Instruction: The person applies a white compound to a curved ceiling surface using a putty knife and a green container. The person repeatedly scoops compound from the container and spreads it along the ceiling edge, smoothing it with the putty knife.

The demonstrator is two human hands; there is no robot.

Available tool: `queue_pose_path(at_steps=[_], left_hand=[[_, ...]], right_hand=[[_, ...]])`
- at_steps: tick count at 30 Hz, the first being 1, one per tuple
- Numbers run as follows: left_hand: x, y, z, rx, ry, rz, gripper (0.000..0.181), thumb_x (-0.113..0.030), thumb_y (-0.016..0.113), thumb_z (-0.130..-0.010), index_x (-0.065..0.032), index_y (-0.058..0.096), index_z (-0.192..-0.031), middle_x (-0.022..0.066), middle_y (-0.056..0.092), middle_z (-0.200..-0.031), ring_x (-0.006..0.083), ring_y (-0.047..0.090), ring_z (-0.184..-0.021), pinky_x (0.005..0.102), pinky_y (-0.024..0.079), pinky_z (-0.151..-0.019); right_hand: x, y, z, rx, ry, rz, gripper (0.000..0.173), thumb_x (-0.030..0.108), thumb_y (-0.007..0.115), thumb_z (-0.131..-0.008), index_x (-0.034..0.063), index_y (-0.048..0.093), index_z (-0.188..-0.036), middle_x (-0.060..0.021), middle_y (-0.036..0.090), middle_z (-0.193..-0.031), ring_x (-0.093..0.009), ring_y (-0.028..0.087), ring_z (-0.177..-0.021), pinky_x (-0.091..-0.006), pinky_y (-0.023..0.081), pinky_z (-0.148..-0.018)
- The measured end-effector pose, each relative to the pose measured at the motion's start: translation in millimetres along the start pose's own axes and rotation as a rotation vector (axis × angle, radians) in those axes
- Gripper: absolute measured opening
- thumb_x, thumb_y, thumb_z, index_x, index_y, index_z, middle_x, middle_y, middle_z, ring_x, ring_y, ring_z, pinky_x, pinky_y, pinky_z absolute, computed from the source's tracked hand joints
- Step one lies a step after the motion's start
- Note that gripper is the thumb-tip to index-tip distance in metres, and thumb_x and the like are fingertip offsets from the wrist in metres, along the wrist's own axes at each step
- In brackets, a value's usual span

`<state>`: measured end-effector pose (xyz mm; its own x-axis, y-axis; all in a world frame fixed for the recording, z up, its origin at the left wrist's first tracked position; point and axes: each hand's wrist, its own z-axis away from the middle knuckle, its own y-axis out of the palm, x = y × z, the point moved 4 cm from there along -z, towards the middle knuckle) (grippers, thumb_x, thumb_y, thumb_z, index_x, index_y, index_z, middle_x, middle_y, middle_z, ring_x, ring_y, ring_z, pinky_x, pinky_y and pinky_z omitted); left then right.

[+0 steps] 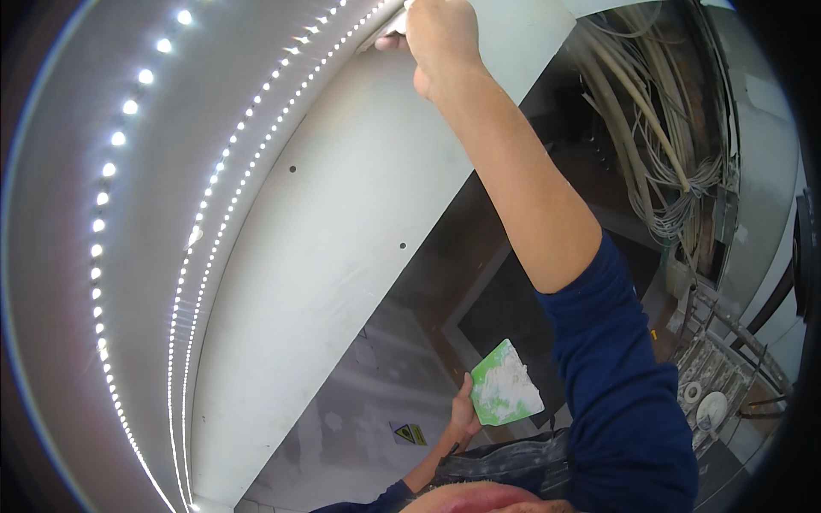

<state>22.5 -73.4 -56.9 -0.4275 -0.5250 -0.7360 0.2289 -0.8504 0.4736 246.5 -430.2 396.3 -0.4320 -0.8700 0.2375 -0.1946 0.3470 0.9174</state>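
Observation:
My right hand (442, 38) is raised at the top of the view, its fingers closed around a flat, pale tool (392, 25). Most of that tool is hidden by the hand and cut off by the frame's edge. It lies against the seam where a white panel (308, 231) meets the curved edge beside the light strips. Lower down, in front of my body, my left hand (464, 412) grips a green plastic plasterer's board (485, 410) by its side. White filler paste (510, 383) covers much of the board.
Lit LED strips (221, 157) curve along the left. Loose cables (673, 186) hang at upper right. At lower right stands a paint-spattered slatted platform (702, 359) bearing a white round dish (712, 409) and a ring (692, 392). A yellow warning sign (408, 433) shows below.

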Motion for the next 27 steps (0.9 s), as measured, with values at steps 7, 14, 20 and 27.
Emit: queue_pose_path(at_steps=[7, 14, 20, 27], left_hand=[[5.5, -13.4, -4.8, -0.019, -0.047, 0.031, 0.067, -0.053, 0.036, -0.109, 0.0016, 0.048, -0.147, 0.0198, 0.057, -0.146, 0.0363, 0.057, -0.133, 0.0491, 0.042, -0.115], [5.6, -18.1, -4.2, -0.018, -0.046, 0.003, 0.069, -0.053, 0.035, -0.109, 0.001, 0.044, -0.15, 0.0196, 0.054, -0.15, 0.036, 0.053, -0.137, 0.0493, 0.04, -0.117], [4.4, -9.2, 0.4, -0.053, -0.01, 0.016, 0.067, -0.052, 0.037, -0.11, 0.0016, 0.047, -0.148, 0.0191, 0.057, -0.147, 0.0352, 0.055, -0.135, 0.0488, 0.042, -0.116], [2.7, 4.5, 0.2, -0.121, -0.035, -0.023, 0.068, -0.053, 0.032, -0.11, -0.0002, 0.043, -0.152, 0.02, 0.052, -0.151, 0.0372, 0.052, -0.139, 0.0518, 0.04, -0.118]], right_hand=[[-32.4, -50.7, 53.9, 0.201, -0.106, -0.145, 0.028, 0.007, 0.053, -0.096, -0.0103, 0.062, -0.116, -0.0157, 0.07, -0.109, -0.024, 0.07, -0.092, -0.0371, 0.054, -0.085], [-32.7, -94.6, -32.5, -0.236, -0.432, -0.064, 0.021, 0.007, 0.061, -0.092, -0.0081, 0.067, -0.105, -0.01, 0.069, -0.095, -0.018, 0.066, -0.081, -0.0339, 0.053, -0.075], [-48.6, -60.2, -24.6, -0.182, -0.286, -0.029, 0.012, 0.01, 0.071, -0.088, -0.0018, 0.068, -0.088, -0.0004, 0.062, -0.079, -0.008, 0.051, -0.07, -0.0306, 0.042, -0.063], [-97.0, -13.8, 114.2, 0.088, -0.395, 0.154, 0.027, 0.009, 0.063, -0.097, -0.002, 0.067, -0.121, -0.0106, 0.071, -0.096, -0.017, 0.066, -0.084, -0.0303, 0.052, -0.081]])
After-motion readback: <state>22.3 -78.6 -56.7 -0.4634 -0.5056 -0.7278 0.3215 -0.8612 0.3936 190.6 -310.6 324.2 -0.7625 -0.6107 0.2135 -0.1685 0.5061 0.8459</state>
